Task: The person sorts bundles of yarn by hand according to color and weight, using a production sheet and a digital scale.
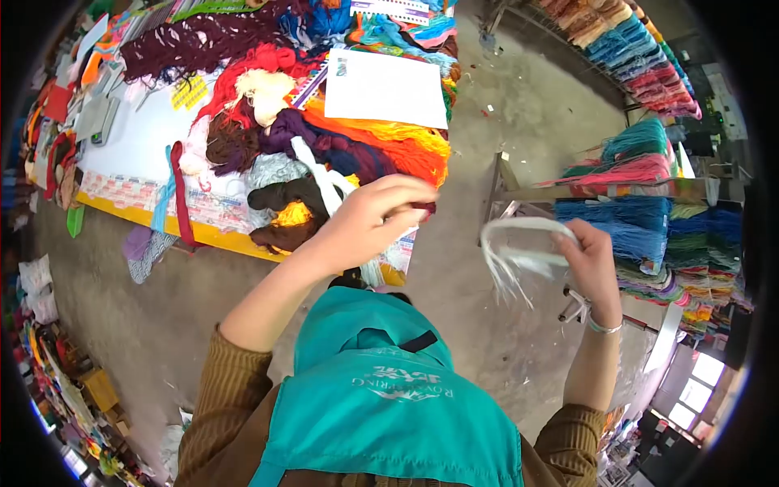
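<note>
My right hand [588, 260] is closed on a looped hank of white yarn [523, 225], held over the floor to the right of the table. Its loose ends hang down on the left side. My left hand [373, 217] is above the table's near right corner, fingers stretched out and thumb slightly apart, with nothing visible in them. Beside it lie a white strand of yarn [323, 180] and a dark brown hank with a yellow-orange patch [292, 213]. Orange yarn [414, 148] spreads just beyond that hand.
A white paper sheet [385, 88] lies on heaped coloured yarn on the table [146, 158]. Racks of hanging blue yarn [613, 227] and pink yarn [621, 172] stand at the right. Another yarn rack [625, 53] is farther back. Concrete floor [487, 154] runs between.
</note>
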Demonstrator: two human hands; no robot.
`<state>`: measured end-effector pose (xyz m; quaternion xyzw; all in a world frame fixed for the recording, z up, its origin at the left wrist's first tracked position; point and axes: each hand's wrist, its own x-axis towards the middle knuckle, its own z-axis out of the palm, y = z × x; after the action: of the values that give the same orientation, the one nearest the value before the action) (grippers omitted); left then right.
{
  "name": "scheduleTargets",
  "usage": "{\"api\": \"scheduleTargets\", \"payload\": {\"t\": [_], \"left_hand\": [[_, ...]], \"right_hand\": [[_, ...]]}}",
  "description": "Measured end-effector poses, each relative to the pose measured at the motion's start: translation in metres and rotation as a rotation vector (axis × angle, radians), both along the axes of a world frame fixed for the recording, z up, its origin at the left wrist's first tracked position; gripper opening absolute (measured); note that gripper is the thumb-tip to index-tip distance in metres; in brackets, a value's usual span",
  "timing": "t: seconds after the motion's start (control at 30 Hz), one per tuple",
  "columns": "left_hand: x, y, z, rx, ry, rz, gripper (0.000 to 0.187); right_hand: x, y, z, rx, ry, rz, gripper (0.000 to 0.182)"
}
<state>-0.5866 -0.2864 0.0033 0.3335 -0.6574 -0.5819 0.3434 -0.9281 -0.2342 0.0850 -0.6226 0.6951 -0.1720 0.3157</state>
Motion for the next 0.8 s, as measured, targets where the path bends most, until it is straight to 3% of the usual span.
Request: {"api": "scheduleTargets", "payload": {"t": [0.07,0.23,0.33,0.4,0.43,0.47,0.53,0.57,0.67,0.73,0.77,0.8], "left_hand": [[-0.041,-0.026,0.014,-0.25,-0.025,-0.086,0.034],[-0.154,-0.081,0.039,-0.407,-0.031,-0.176,0.052],[-0.202,-0.115,0.037,-0.288,-0.119,-0.259,0.043],[-0.222,-0.133,0.039,-0.302,-0.355,-0.229,0.021],[-0.23,-0.139,0.041,-0.117,-0.352,-0.265,0.02],[-0.239,-0.143,0.044,-0.114,-0.363,-0.249,0.02],[-0.258,-0.15,0.051,0.095,-0.322,-0.226,0.022],[-0.269,-0.154,0.043,0.116,-0.238,-0.214,0.024],[-0.3,-0.16,0.04,0.024,-0.32,-0.194,0.021],[-0.312,-0.16,0.032,-0.169,-0.377,-0.118,0.019],[-0.312,-0.163,0.04,-0.121,-0.365,-0.098,0.017],[-0.311,-0.163,0.029,-0.233,-0.305,0.051,0.017]], "right_hand": [[0.001,-0.023,0.017,0.007,0.025,0.023,0.013],[-0.018,-0.077,0.023,-0.082,0.05,0.188,0.011],[-0.041,-0.111,0.012,-0.148,-0.092,0.209,0.011],[-0.072,-0.134,-0.005,-0.128,-0.19,0.224,0.011],[-0.086,-0.146,-0.012,-0.121,-0.206,0.233,0.011],[-0.104,-0.157,-0.023,-0.11,-0.236,0.25,0.012],[-0.133,-0.176,-0.038,0.019,-0.512,0.228,0.023],[-0.145,-0.189,-0.044,0.023,-0.617,0.362,0.058],[-0.16,-0.216,-0.052,-0.066,-0.799,0.45,0.11],[-0.147,-0.224,-0.056,0.016,-1.051,0.473,0.11],[-0.143,-0.227,-0.054,0.174,-1.129,0.486,0.111],[-0.14,-0.232,-0.058,0.208,-1.092,0.507,0.109]]}}
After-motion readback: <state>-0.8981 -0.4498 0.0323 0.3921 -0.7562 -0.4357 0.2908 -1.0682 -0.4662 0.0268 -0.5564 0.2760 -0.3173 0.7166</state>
